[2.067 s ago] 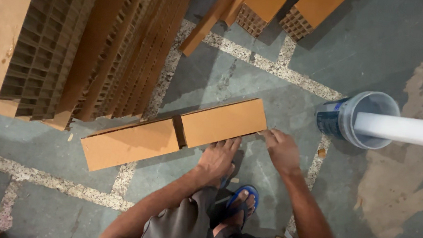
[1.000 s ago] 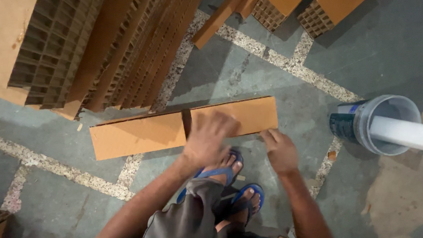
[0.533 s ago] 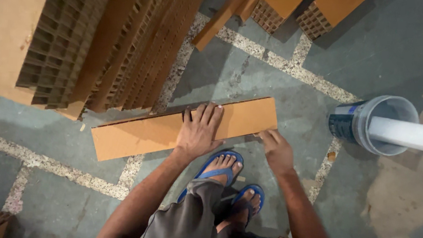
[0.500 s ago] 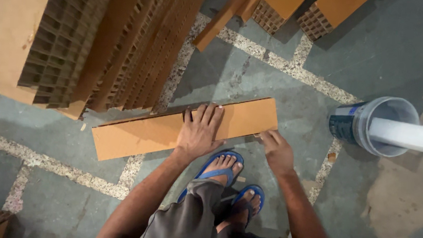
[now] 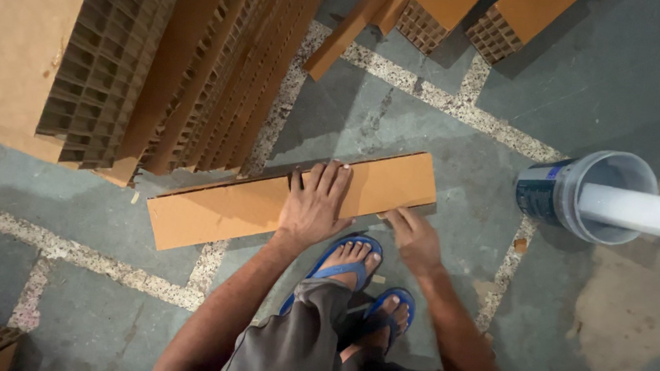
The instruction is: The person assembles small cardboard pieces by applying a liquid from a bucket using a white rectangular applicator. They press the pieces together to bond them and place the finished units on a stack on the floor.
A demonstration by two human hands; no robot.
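Stacks of honeycomb cardboard panels (image 5: 149, 74) lean at upper left over the grey floor (image 5: 422, 115). Before them lies a long brown cardboard strip (image 5: 225, 210), flat on the floor, plain-faced, with a seam or gap, hard to tell which, near its middle. A bucket (image 5: 567, 192) stands well to its right. The left hand (image 5: 316, 203) presses flat on the strip, fingers spread open. The right hand (image 5: 414, 237) touches the strip's near edge, fingers loosely extended, gripping nothing.

Matt brown cardboard strip (image 5: 232, 207) on rough, mottled concrete floor (image 5: 436, 131); bucket (image 5: 585, 195) of smooth plastic.
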